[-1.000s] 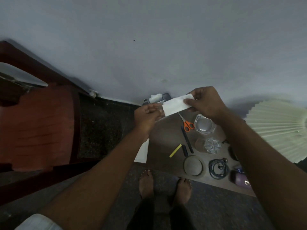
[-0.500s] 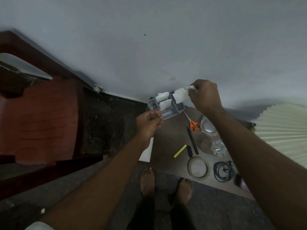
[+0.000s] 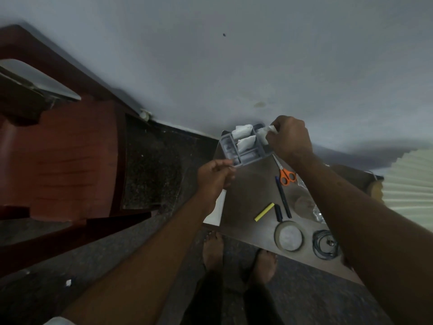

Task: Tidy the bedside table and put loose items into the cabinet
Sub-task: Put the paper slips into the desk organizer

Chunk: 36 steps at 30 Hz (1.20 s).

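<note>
Tissue (image 3: 263,134), white and folded, was pinched in the curled fingers of the right hand (image 3: 290,141), over the right-hand compartment of the grey organiser (image 3: 250,158) at the far corner of the bedside table (image 3: 250,195). Two more white wads sat in other compartments. The left hand (image 3: 214,178) hung at the organiser's near corner, fingers curled; whether it gripped that corner could not be told. On the tabletop lay orange scissors (image 3: 287,177), a dark pen (image 3: 283,200), a yellow marker (image 3: 264,212), a tape roll (image 3: 289,236) and a coiled cable (image 3: 325,243)
</note>
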### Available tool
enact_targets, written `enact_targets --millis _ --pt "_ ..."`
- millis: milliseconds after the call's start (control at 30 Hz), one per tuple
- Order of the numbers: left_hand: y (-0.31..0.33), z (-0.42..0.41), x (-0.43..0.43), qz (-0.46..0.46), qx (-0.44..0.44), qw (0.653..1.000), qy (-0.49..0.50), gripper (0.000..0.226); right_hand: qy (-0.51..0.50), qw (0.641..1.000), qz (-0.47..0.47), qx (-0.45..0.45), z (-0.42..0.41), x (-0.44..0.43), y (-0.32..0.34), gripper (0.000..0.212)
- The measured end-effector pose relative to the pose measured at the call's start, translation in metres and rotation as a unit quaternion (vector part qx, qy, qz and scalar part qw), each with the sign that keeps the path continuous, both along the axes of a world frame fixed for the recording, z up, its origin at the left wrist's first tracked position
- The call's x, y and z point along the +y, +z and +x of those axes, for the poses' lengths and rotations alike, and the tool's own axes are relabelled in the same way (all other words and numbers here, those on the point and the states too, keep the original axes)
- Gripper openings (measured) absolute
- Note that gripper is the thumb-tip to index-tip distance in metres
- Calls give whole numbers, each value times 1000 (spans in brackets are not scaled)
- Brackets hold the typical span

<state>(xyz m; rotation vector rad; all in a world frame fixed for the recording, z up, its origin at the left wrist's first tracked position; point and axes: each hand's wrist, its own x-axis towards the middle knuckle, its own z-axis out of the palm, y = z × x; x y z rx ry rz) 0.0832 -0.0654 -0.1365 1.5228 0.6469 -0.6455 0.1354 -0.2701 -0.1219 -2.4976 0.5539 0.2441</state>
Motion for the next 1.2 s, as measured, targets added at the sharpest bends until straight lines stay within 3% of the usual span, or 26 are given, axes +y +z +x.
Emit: enact_targets --millis 267,733,1200 --pt "-9 -5 14 -13 41 999 9 18 8 999 -17 38 11 8 -12 30" --pt "-21 -14 24 1 60 998 7 18 -49 998 38 -19 -7 2 -14 67" --pt "-24 -35 42 60 99 993 7 15 -92 990 59 -89 -63 18 -6 44"
